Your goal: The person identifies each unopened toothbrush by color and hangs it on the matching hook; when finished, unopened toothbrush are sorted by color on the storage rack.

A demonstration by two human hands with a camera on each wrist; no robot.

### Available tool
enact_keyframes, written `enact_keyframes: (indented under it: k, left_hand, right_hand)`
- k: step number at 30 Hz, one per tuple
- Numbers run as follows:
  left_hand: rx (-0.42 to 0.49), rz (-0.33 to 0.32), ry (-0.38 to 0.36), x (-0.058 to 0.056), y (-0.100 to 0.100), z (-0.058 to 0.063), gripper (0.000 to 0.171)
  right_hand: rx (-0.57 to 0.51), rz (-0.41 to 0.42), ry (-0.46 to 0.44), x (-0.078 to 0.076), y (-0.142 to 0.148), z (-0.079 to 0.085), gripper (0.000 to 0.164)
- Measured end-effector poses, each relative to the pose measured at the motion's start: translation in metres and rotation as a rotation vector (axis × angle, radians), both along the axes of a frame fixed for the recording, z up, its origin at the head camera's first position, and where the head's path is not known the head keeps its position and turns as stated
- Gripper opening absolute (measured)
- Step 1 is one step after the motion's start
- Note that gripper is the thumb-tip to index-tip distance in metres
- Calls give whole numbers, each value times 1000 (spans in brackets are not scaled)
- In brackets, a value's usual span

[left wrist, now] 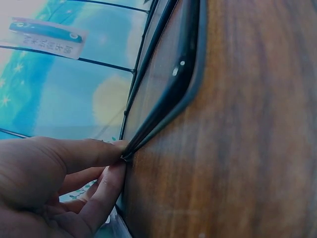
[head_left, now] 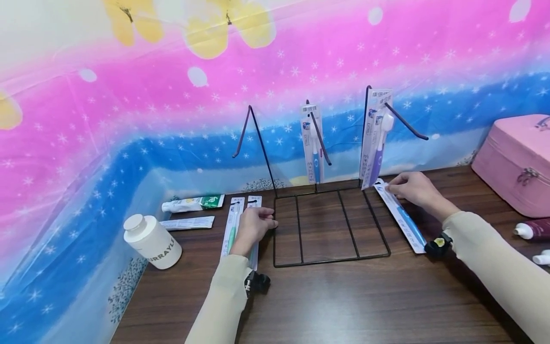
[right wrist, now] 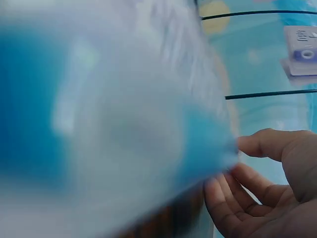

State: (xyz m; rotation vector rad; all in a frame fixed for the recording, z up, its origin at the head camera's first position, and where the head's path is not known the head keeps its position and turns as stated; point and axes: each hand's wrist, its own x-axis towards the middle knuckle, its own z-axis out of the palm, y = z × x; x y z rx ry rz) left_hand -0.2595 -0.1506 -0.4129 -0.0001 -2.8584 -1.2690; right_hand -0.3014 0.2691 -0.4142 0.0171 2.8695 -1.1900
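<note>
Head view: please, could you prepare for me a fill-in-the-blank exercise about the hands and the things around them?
1. The right hand pinches a packed toothbrush with a ____ handle.
2. The left hand pinches the wire rack on its ____ side.
3. The front toothbrush hanging on the right has a ____ handle.
4. The bag is ____ in colour.

Missing words: blue; left; purple; pink.

Rack [left wrist: 185,64]: smooth, glossy metal wire.
Toothbrush pack [head_left: 406,220]: shiny clear plastic over printed paper.
Table [head_left: 320,306]: smooth wood grain, soft sheen.
My sleeves [head_left: 490,258]: matt cloth.
</note>
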Motion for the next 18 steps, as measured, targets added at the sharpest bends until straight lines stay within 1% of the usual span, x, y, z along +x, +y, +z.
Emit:
enact_keyframes:
  k: [5,10,13,16,18]
  left_hand:
    - [10,-6,-5,0,0,1,30]
    - [1,-4,6,0,0,0,30]
    - [-6,-6,9,0,0,0,30]
    - [-11,-11,9,0,0,-1,30]
    - [-13,-12,13,-1,0,0,30]
  right_hand:
    - [-59,-25,-17,5,7,7,45]
    - [-115,-33,-16,15,13,19,52]
    - [-124,-23,25,23,16,30,54]
    - [-113,-28,88,32,19,43,59]
    - [-125,-36,132,38,19,52,62]
